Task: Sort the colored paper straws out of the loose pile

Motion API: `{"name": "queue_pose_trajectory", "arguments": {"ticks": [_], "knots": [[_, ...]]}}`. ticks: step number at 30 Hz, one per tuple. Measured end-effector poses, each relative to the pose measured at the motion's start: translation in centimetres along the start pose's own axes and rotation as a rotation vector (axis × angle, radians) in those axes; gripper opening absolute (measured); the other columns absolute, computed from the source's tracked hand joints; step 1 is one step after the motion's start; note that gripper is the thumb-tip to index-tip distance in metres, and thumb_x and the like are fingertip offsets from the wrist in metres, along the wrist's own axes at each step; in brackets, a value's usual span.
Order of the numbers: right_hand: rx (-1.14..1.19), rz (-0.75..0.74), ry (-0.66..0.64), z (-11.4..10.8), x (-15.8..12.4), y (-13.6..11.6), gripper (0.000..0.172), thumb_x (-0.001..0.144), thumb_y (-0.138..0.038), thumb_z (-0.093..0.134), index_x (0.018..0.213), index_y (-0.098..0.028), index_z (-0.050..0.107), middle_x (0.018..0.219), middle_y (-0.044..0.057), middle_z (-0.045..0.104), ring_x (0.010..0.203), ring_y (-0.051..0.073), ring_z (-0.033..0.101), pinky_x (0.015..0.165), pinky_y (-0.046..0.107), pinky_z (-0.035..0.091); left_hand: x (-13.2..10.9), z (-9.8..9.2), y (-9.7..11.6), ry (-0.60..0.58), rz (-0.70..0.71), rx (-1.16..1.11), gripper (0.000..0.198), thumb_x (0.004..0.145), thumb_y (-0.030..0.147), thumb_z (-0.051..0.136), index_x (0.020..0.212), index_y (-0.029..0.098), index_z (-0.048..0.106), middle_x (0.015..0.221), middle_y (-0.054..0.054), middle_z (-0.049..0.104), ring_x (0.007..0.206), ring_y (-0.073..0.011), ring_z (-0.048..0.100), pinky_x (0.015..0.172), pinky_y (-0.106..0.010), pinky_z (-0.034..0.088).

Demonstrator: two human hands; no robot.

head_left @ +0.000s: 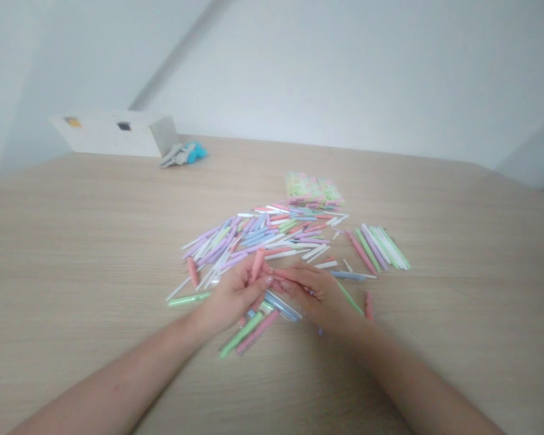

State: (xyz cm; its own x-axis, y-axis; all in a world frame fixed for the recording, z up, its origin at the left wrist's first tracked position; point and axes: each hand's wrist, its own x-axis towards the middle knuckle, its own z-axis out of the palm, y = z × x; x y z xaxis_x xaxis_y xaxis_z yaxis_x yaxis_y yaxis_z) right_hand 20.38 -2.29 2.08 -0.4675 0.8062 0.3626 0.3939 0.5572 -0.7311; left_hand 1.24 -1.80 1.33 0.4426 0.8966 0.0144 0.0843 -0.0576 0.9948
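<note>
My left hand (pixel 236 293) is closed round a coral-pink pen part (pixel 257 264), a short tube that sticks up above the thumb. Against it, the fingertips of my right hand (pixel 320 296) are pinched together; what they hold is too small and blurred to name. Behind both hands spreads a loose pile of pastel pen parts (pixel 258 232), with thin white sticks among them. Beneath the hands lie blue tubes (pixel 283 306), a green tube (pixel 241 335) and a pink tube (pixel 257 332), partly covered by the fingers.
A row of pastel pens (pixel 376 248) lies to the right of the pile. Flat printed packets (pixel 315 188) are stacked behind it. At the back left stand a white box (pixel 113 136) and a crumpled grey and blue bundle (pixel 184 153), by the wall.
</note>
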Motion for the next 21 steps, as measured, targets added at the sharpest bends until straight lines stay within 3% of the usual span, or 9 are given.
{"name": "queue_pose_trajectory", "arguments": {"ticks": [10,13,16,21], "knots": [[0.026,0.137,0.082,0.5,0.1,-0.7,0.016,0.083,-0.019,0.055,0.091,-0.021,0.068,0.075,0.000,0.066,0.064,0.012,0.055,0.058,0.023,0.042,-0.1,0.1,0.1,0.030,0.029,0.125,0.018,0.087,0.035,0.052,0.088,0.017,0.054,0.063,0.004,0.053,0.042,-0.0059,0.043,0.036,-0.014,0.036],[0.045,0.180,0.122,0.3,0.1,-0.7,0.014,0.083,-0.024,0.055,0.087,-0.020,0.068,0.074,0.001,0.066,0.063,0.012,0.055,0.054,0.023,0.041,0.0,0.0,0.2,0.020,0.066,0.170,0.021,0.087,0.036,0.052,0.097,0.018,0.057,0.073,0.001,0.059,0.046,-0.0073,0.046,0.038,-0.016,0.036],[0.111,0.219,0.211,-0.4,0.0,-0.4,0.013,0.083,-0.028,0.056,0.087,-0.020,0.066,0.075,0.002,0.065,0.065,0.013,0.058,0.056,0.024,0.045,0.0,-0.3,0.0,-0.003,0.071,0.227,0.030,0.089,0.038,0.049,0.113,0.021,0.054,0.083,-0.002,0.062,0.050,-0.0089,0.050,0.037,-0.016,0.036],[0.165,0.143,0.335,-1.6,-0.2,0.1,0.011,0.082,-0.022,0.057,0.090,-0.020,0.064,0.078,0.002,0.065,0.070,0.015,0.061,0.064,0.026,0.048,0.0,-0.8,0.0,-0.031,0.092,0.370,0.033,0.091,0.038,0.044,0.117,0.022,0.054,0.091,-0.004,0.064,0.060,-0.0128,0.057,0.044,-0.018,0.042]]}}
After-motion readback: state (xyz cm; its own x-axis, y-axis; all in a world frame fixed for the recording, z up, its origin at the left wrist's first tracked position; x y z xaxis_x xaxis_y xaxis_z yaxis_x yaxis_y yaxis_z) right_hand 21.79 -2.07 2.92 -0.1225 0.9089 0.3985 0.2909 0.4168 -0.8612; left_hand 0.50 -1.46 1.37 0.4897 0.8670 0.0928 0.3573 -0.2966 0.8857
